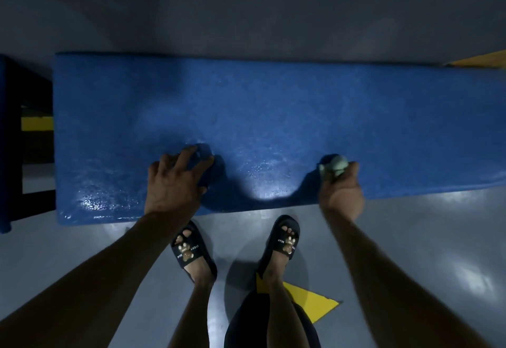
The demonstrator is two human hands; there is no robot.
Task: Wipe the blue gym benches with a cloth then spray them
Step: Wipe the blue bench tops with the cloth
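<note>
A long blue padded gym bench runs across the view, and its near surface glistens wet. My left hand lies on the bench near the front edge. Its fingers are curled over a bunched blue cloth that is hard to tell from the bench. My right hand is at the front edge further right and grips a pale green spray bottle. Only the bottle's top shows above my fingers, with the nozzle pointing left.
I stand close to the bench on a grey floor, with my feet in black slippers just below its edge. A dark blue frame with a yellow bar stands at the left. A yellow floor marking lies behind my right foot.
</note>
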